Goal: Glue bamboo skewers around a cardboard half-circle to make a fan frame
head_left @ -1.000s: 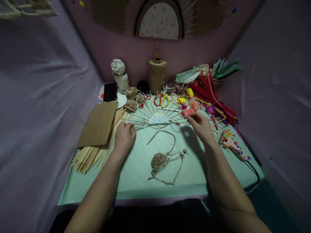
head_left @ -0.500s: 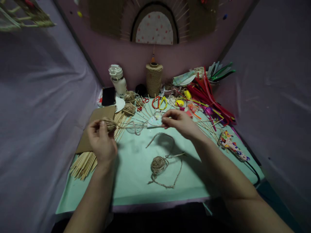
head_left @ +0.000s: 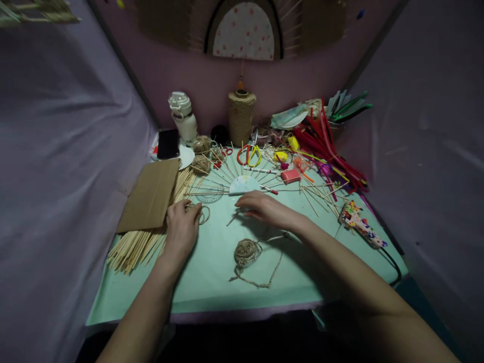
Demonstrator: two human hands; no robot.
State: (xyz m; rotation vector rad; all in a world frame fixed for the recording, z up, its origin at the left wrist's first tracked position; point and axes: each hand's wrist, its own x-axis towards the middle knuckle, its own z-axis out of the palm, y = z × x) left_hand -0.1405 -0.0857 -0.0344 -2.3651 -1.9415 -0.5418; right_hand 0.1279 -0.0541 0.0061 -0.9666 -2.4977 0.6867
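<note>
My left hand [head_left: 182, 226] is low over the table beside the cardboard, its fingers closed on a small coil of twine [head_left: 204, 215] whose loops stick out to the right. My right hand [head_left: 262, 207] reaches in over a loose strand of twine [head_left: 232, 218], fingers stretched and a little curved; they cover the strand's other part, and contact is unclear. Just beyond lies a pale half-disc [head_left: 244, 185] with thin sticks fanning out from it. Nearer me rests a ball of twine [head_left: 246, 252] with a trailing braided end.
Cardboard [head_left: 149, 195] lies over a pile of sticks [head_left: 130, 252] at left. A clear protractor [head_left: 210, 193] is beside the fan. Behind are scissors [head_left: 248, 155], a twine spool [head_left: 242, 118] and a bottle [head_left: 183, 117]. Red pipe cleaners [head_left: 333, 156] and a patterned corded tool [head_left: 363, 224] are at right.
My left hand has come down and right with the twine. My right hand has moved down from the half-disc to the loose strand, uncovering the half-disc and the red block behind.
</note>
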